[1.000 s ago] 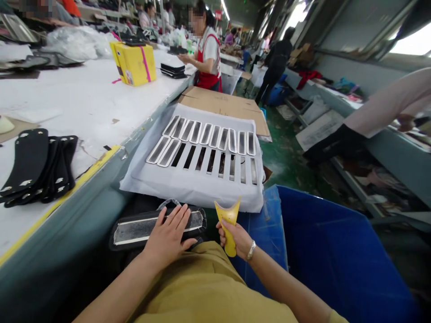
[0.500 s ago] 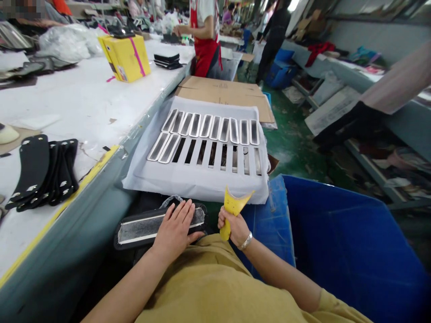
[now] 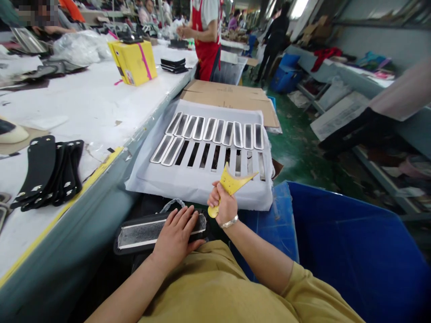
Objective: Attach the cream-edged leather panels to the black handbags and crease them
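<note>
My left hand (image 3: 177,231) lies flat, fingers stretched out, on a long black piece (image 3: 139,232) with a grey strip edged in white that rests on my lap. My right hand (image 3: 222,205) is closed round the handle of a yellow scraper (image 3: 230,185) and holds it up over the near edge of a white slotted board (image 3: 175,181). Several grey strips (image 3: 215,130) lie in the board's far row, two more at the left of its near row.
A long white worktable (image 3: 84,103) runs along my left with a stack of black pieces (image 3: 47,172) and a yellow box (image 3: 134,63). A blue bin (image 3: 336,242) stands at my right. Flat cardboard (image 3: 229,96) lies beyond the board. A person in a red apron (image 3: 205,31) works farther along.
My right hand has risen and moved forward with the yellow scraper, up to the board's near edge. My left hand has stayed on the black piece.
</note>
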Tool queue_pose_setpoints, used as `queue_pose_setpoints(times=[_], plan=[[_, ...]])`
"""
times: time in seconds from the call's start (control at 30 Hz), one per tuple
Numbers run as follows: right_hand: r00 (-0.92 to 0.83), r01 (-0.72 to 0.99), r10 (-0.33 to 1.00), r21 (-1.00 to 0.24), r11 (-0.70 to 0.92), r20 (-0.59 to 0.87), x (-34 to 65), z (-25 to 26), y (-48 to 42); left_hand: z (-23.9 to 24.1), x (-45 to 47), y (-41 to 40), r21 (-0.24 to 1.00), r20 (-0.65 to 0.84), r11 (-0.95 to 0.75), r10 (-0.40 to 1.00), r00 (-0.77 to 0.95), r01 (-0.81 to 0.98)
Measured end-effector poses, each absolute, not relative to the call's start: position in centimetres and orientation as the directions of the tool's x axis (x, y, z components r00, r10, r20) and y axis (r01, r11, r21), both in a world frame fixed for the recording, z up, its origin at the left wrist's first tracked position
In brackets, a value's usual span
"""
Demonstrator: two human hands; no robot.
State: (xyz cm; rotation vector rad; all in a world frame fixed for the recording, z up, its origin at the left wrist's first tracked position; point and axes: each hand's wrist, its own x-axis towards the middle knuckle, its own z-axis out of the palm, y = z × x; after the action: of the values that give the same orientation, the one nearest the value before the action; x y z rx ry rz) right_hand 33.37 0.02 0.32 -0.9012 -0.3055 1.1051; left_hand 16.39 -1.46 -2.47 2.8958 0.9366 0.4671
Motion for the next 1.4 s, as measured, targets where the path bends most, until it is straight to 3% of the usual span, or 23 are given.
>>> queue_pose_setpoints(times=[0.2, 0.4, 0.53, 0.67, 0.77, 0.93, 1.07, 1.13, 1.27, 1.4], plan=[[0.448, -0.603, 0.871, -0.787, 0.126, -0.203, 32.1, -0.9, 1.6, -2.6, 16.4, -1.1, 0.192, 0.259, -0.812, 0.584, 0.769, 0.551], [0.398, -0.333, 0.917, -0.936, 0.11, -0.033, 31.4, -1.6, 1.2, -2.4, 16.4, -1.1, 0.185, 0.257, -0.809, 0.588, 0.767, 0.558], [0.239, -0.501, 0.96, -0.865, -0.006, -0.145, 32.1, -0.9, 2.0, -2.6, 16.3, -1.1, 0.195, 0.292, -0.809, 0.587, 0.755, 0.554], [0.215, -0.577, 0.969, -0.816, 0.023, -0.124, 32.3, -0.3, 2.5, -2.9, 16.3, -0.9, 0.204, 0.312, -0.807, 0.59, 0.744, 0.554], [0.209, -0.555, 0.969, -0.832, 0.01, -0.128, 31.5, -0.8, 2.2, -3.0, 16.4, -0.8, 0.214, 0.304, -0.804, 0.594, 0.745, 0.555], [0.317, -0.362, 0.948, -0.929, 0.08, -0.042, 30.4, -1.7, 1.8, -3.0, 16.3, -0.8, 0.223, 0.271, -0.803, 0.596, 0.756, 0.553], [0.167, -0.636, 0.945, -0.764, -0.115, -0.281, 32.4, -1.3, 2.5, -2.3, 16.6, -1.2, 0.212, 0.243, -0.779, 0.627, 0.74, 0.59], [0.172, -0.728, 0.916, -0.673, -0.129, -0.362, 34.2, -1.3, 2.4, -1.8, 17.2, -1.3, 0.205, 0.212, -0.752, 0.659, 0.721, 0.627], [0.343, -0.724, 0.835, -0.688, -0.057, -0.429, 36.9, -2.5, 0.2, -1.4, 18.6, -1.5, 0.173, 0.139, -0.689, 0.725, 0.675, 0.704], [0.372, -0.716, 0.806, -0.695, -0.067, -0.461, 37.2, -3.0, -2.8, -1.4, 19.6, -1.6, 0.155, 0.146, -0.679, 0.734, 0.664, 0.717]])
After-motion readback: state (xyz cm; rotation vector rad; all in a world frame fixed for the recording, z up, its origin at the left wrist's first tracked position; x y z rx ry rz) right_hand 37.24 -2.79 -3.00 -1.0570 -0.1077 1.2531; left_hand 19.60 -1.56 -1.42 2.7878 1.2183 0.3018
